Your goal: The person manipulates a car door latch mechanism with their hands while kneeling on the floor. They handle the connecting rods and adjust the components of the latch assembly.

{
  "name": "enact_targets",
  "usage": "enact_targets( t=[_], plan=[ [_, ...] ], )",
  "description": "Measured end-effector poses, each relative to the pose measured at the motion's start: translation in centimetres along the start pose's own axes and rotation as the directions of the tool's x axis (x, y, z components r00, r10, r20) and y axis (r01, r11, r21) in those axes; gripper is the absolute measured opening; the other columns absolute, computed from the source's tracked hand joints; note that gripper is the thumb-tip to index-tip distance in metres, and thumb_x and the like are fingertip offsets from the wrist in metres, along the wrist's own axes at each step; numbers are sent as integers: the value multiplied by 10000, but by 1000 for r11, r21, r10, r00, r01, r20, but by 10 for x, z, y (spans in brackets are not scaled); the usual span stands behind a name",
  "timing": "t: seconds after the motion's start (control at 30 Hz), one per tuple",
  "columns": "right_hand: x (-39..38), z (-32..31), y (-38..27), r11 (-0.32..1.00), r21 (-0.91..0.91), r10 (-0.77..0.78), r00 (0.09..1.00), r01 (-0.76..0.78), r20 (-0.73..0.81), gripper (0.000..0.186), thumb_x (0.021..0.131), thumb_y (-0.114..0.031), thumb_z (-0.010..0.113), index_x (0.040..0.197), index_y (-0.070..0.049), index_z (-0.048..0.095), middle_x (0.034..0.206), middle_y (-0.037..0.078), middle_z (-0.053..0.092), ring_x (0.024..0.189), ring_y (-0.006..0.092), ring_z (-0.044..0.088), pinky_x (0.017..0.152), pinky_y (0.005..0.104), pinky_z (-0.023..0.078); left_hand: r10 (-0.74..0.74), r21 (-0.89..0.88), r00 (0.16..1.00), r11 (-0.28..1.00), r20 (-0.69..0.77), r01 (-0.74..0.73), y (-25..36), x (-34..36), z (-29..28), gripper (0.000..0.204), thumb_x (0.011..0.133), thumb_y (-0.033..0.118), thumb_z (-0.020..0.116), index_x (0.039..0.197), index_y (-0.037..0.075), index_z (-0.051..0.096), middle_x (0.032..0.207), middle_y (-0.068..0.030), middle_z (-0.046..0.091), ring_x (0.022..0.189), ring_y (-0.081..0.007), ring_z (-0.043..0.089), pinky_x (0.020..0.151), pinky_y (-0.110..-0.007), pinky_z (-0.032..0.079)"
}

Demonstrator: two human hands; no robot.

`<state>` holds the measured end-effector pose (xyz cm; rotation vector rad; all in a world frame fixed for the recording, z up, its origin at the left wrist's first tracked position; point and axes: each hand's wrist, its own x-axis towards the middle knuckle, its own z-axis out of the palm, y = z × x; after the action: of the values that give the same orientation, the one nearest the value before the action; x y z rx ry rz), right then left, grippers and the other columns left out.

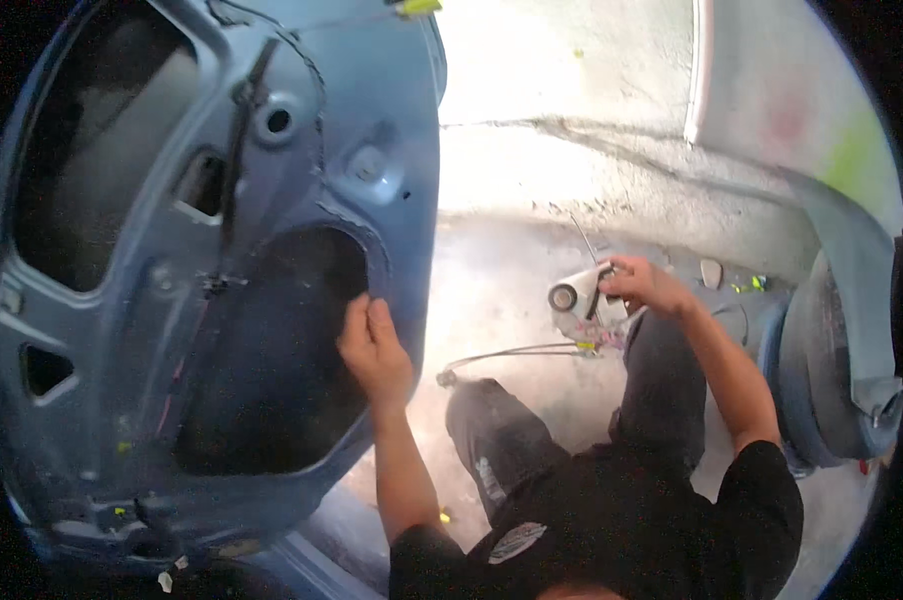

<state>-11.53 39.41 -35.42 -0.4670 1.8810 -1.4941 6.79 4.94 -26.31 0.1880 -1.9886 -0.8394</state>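
Black short-sleeved shirt fabric [632, 515] lies nearest the camera, covering the person's torso to the right of the blue-grey car door [292, 170]. That door is the largest thing, its inner metal side showing, with a big dark cutout [272, 350] in its lower part. Pale floor [512, 250] spreads to the right of the door, and well apart on that same side is a whitish panel [812, 110] with red and green blotches. Dark trousers [662, 400] cover the bent legs, also right of the door. The left hand [377, 355] is at the door itself, fingers bunched by the cutout's right-hand rim; I can't make out whether its grip clasps the metal or only rests there. Right of the door and apart from it, the right hand [647, 287] has its grip clenched on a white-cased mechanism [584, 300] with a dark-ringed round hub. Two thin cables [512, 352] run from its lower part toward the door, ending near the door's edge. Farther from the door, beyond the right hand, lie a small pale chip [711, 273] and yellow-green scraps [752, 284].
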Motion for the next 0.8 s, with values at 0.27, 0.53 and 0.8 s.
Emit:
enact_targets(
  t=[0.27, 0.53, 0.8],
  plan=[
    [-14, 12, -8, 996, 71, -48, 999, 50, -24, 520, 881, -305, 801, 1300, -58, 615, 1029, 77, 700, 924, 162, 674, 633, 306, 563, -44, -18, 999, 999, -18, 43, -9, -15, -6, 195, 1058, 126, 553, 983, -43, 612, 714, 28, 453, 645, -71, 400, 552, -282, 322],
    [-28, 27, -40, 986, 76, -144, 988, 148, -53, 562, 872, -271, 808, 1328, -16, 602, 1098, 104, 711, 982, 177, 685, 750, 316, 549, 86, -4, 993, 996, -84, -87, -9, -12, -9, 213, 1066, 135, 545, 1006, -47, 638, 698, 19, 455, 629, -69, 402, 543, -275, 305],
    [-33, 33, -67, 986, -15, -168, 984, 167, -60, 532, 882, -267, 788, 1314, -19, 602, 1058, 73, 697, 934, 148, 658, 736, 299, 531, 133, -20, 990, 991, -51, -134, -5, -10, -11, 222, 1059, 143, 569, 1001, -61, 634, 677, -11, 465, 609, -103, 424, 536, -307, 325]
  ],
)
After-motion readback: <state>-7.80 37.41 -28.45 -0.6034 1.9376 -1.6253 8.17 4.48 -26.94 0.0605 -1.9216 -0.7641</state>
